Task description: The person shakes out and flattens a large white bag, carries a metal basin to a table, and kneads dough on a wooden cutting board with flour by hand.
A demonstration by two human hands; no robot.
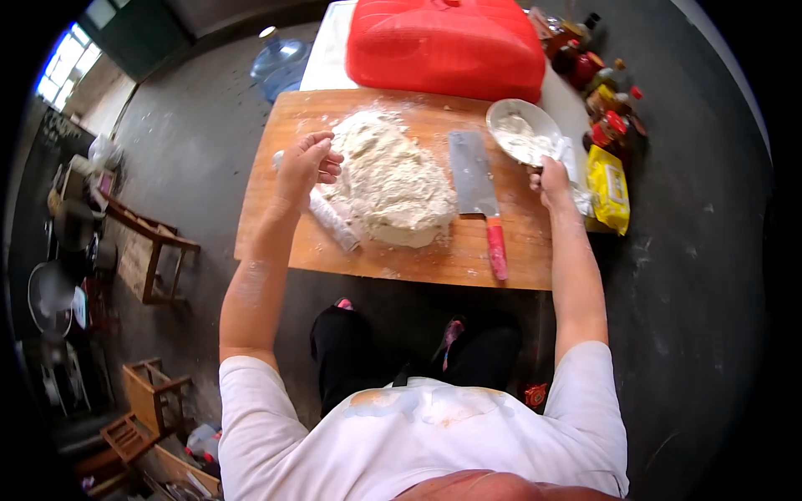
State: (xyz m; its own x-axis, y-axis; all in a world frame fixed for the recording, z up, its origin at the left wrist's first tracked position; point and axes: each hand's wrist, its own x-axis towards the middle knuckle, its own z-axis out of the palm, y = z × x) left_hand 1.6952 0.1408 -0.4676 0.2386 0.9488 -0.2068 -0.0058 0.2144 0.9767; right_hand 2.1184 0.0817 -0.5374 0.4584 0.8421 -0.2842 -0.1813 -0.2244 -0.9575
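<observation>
Hands (pixel 311 169) apart, right gripping bowl (pixel 520 134), dough (pixel 393 184) inside board (pixel 317 265) edges

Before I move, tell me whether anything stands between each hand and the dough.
The cleaver lies flat on the board between the dough and the right hand, which holds the bowl. Nothing visible stands between the left hand and the dough.

left arm (pixel 261 280) | reaching forward, angling inward || left grip (pixel 317 159) | hovering with palm turning inward, fingers curling loosely || right arm (pixel 576 271) | stretching forward, leaning slightly inward || right grip (pixel 550 180) | closing, fingers bending firmly, thumb side facing forward
</observation>
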